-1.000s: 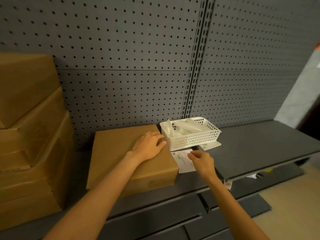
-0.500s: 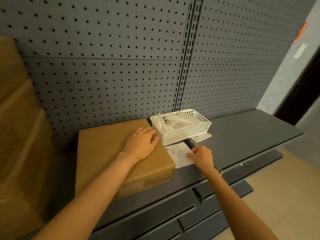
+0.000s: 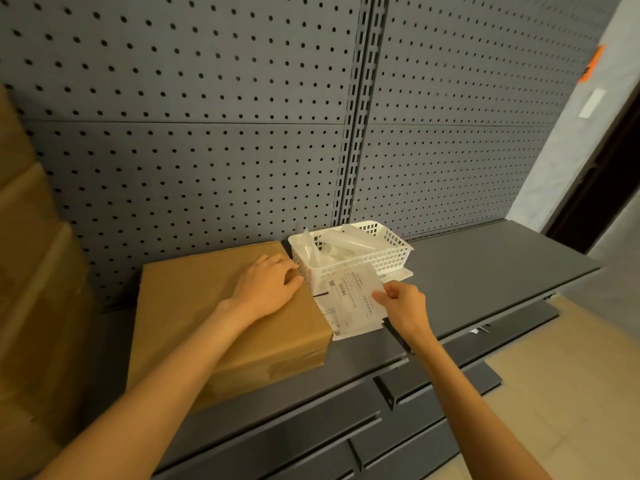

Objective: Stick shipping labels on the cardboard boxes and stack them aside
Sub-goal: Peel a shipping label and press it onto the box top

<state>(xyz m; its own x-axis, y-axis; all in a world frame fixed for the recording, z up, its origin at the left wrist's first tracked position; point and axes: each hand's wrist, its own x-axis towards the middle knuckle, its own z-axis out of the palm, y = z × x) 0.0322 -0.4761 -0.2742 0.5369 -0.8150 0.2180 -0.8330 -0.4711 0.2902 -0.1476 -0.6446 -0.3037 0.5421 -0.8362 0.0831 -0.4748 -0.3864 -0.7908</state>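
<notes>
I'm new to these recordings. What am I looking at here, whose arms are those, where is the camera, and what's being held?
There is no robot: a person wears a camera on the head, looking down at their own bare arms. On a grey shelf lies a cardboard box, beside a white basket. The left hand rests on the box. The right hand pinches a shipping label, lifting it above more labels lying on the shelf. More boxes are stacked at the left.

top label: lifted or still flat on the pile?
Lifted. The right hand pinches the white printed shipping label by its right edge; the sheet tilts up above the remaining white label pile on the grey shelf.
</notes>
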